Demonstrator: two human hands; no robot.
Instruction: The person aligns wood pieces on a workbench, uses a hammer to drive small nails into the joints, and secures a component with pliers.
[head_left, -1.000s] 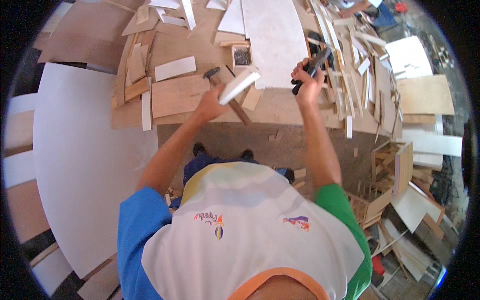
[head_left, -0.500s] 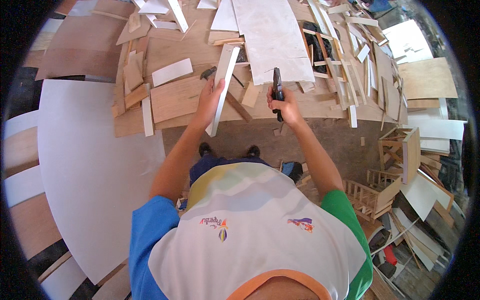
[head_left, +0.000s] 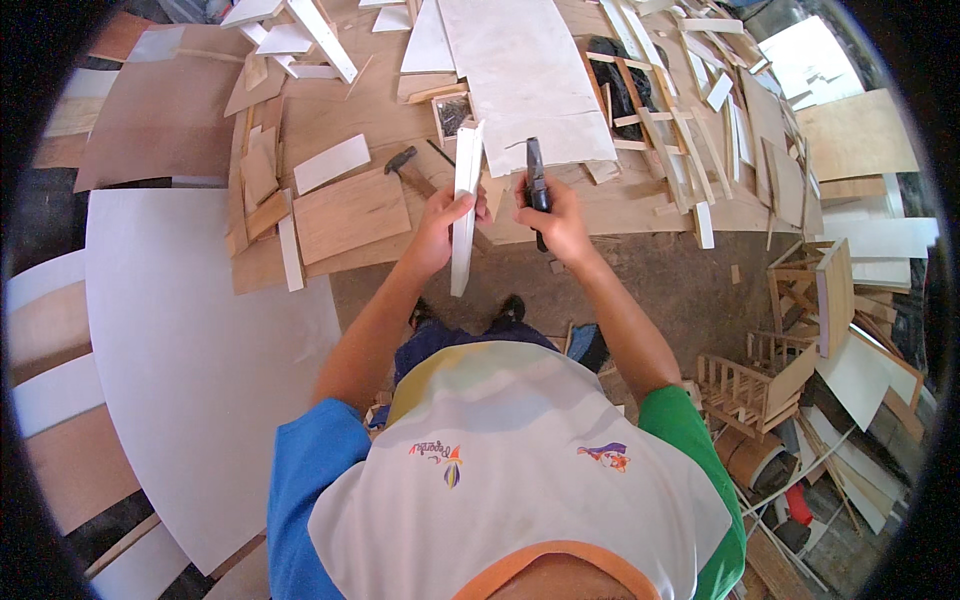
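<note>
1. Holds a white strip point(head_left: 462, 250) up in the left hand point(head_left: 435, 235), closed near its middle, thumb against fingers; probably gripped there for balance.
2. Points the strip's far end towards 12 o'clock, over the near side of the bench point(head_left: 325, 112), perhaps to clear the clutter.
3. Wraps the right hand point(head_left: 563, 220), at 3 o'clock from the strip, round a dark tool point(head_left: 537, 185) of uncertain kind; fingers curled right round, apparently for firm control.
4. Turns the tool's tip to 12 o'clock, with a thin bent piece point(head_left: 516, 146) jutting towards 9 o'clock; no contact with the strip.
5. Has a hammer point(head_left: 400, 160) lying at 11 o'clock from the left hand, handle partly hidden behind that hand, seemingly within easy reach.
6. Has a small open box point(head_left: 437, 115) at 12 o'clock, walls presumably containing the loose bits inside.
</note>
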